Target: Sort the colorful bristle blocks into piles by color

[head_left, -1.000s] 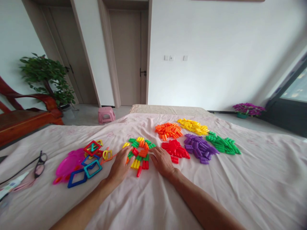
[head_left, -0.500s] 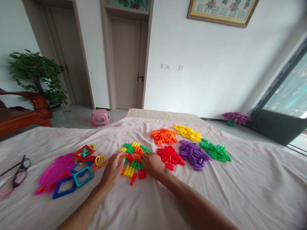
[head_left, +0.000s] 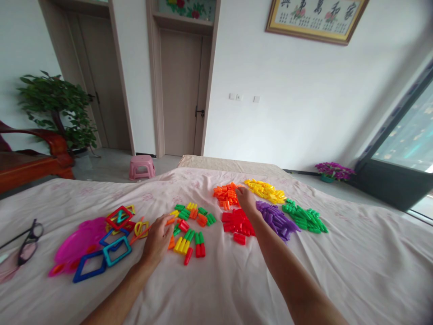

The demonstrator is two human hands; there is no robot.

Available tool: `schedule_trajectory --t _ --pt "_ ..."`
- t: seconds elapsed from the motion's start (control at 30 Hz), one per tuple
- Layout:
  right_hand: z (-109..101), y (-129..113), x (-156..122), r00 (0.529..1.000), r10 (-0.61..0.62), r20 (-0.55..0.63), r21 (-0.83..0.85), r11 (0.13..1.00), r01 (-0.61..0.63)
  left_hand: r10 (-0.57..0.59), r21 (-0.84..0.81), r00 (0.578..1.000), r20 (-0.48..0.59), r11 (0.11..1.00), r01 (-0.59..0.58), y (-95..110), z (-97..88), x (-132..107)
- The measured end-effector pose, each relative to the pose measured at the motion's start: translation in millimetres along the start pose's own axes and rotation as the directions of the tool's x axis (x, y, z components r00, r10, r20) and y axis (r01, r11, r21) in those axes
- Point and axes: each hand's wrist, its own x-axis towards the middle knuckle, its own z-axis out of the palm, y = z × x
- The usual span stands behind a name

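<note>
Pale sheet (head_left: 209,293), red block (head_left: 188,256) lower centre, long axis slanting upper right, left hand (head_left: 157,238) by yellow blocks (head_left: 183,245), right hand (head_left: 246,199) at orange pile (head_left: 225,195), all fingers' grip unclear.

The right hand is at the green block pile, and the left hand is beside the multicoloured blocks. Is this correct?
The pile colour is wrong: the head view shows the right hand at the orange block pile. The left hand is beside the multicoloured blocks.

The orange blocks (head_left: 223,195) and red blocks (head_left: 235,221) look like smooth, glossy plastic. The creased sheet (head_left: 219,289) is matt cloth; the armchair (head_left: 61,146) is polished wood.
</note>
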Motion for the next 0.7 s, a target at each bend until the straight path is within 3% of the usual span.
schedule_trajectory --t 0.1,0.17,0.27,0.37,0.5,0.7 --pt "4 1 -11 0.999 -0.038 -0.004 0.021 0.999 0.038 0.009 0.01 1.0 0.006 1.0 -0.009 -2 0.7 0" --pt "12 -7 -29 0.985 -0.15 0.08 0.046 0.988 0.147 0.022 0.012 1.0 0.009 1.0 -0.022 -3 1.6 0" --pt "23 -28 -62 0.913 -0.337 0.229 0.021 0.94 0.342 0.036 0.01 0.999 0.017 0.999 -0.036 -4 2.4 0" --pt "31 -47 -86 0.852 -0.422 0.311 -0.098 0.877 0.47 0.057 0.013 0.998 0.029 0.998 -0.057 -2 1.5 0" --pt "34 -57 -97 0.84 -0.398 0.368 -0.166 0.861 0.481 0.087 0.031 0.995 0.04 0.996 -0.088 -2 0.0 -1" --pt "30 -48 -95 0.871 -0.409 0.273 0.018 0.907 0.42 0.071 0.036 0.996 0.061 0.997 -0.073 -6 0.2 0"
